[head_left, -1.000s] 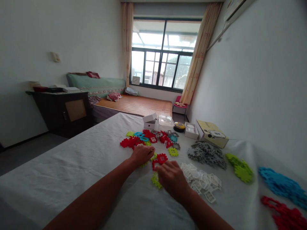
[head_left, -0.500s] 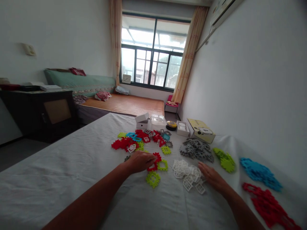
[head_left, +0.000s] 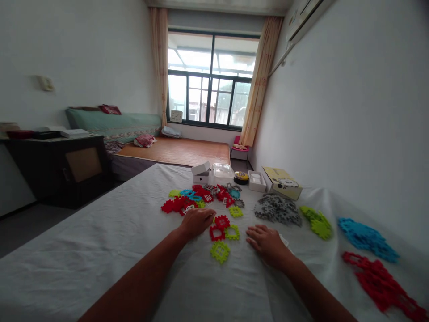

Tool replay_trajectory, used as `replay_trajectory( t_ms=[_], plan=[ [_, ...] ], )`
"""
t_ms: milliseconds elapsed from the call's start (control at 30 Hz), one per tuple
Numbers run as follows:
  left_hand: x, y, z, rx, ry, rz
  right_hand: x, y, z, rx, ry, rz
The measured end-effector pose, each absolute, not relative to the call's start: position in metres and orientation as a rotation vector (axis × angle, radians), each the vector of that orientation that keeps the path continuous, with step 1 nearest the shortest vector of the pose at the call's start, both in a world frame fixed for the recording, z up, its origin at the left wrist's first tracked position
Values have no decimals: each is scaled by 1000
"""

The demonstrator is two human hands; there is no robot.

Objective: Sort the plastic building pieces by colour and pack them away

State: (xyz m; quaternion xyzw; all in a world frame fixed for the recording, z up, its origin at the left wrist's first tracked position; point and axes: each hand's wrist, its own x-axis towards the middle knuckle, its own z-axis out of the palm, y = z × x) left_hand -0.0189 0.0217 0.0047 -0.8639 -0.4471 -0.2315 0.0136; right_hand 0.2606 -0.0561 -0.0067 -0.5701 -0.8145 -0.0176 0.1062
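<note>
My left hand (head_left: 197,220) lies palm down on the white cloth (head_left: 117,232) with its fingers curled under, right beside a red square piece (head_left: 221,221). What the fingers hold is hidden. My right hand (head_left: 268,241) rests flat, fingers stretched, over a pile of white pieces, of which only a sliver (head_left: 285,242) shows. Between the hands lie a red frame (head_left: 216,234), a green frame (head_left: 232,231) and a green square piece (head_left: 220,251). A mixed pile of red, blue, green and grey pieces (head_left: 201,197) sits just beyond my left hand.
Sorted piles lie to the right: grey (head_left: 276,209), green (head_left: 317,221), blue (head_left: 367,232), red (head_left: 378,277). At the table's far edge stand a white box (head_left: 200,172), a clear container (head_left: 223,171) and a yellow box (head_left: 281,182). A dark cabinet (head_left: 67,165) stands left.
My right hand went out right past the white pile, then came back left and now covers it. The left hand stayed by the red piece. The camera view shifted slightly.
</note>
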Motion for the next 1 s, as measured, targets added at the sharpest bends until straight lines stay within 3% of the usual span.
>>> replay_trajectory(
  t_ms=[233,633,800,1000],
  plan=[
    [-12,19,1,-2754,-1330,-736,205,-40,19,-1390,-2485,-171],
    [-20,28,2,-2690,-1378,-751,168,-28,12,-1522,-2470,-323],
    [-23,37,-5,-2686,-1375,-747,223,-53,34,-1543,-2033,-285],
    [-22,40,-8,-2677,-1395,-673,381,-108,15,-1771,-1481,-110]
  ],
)
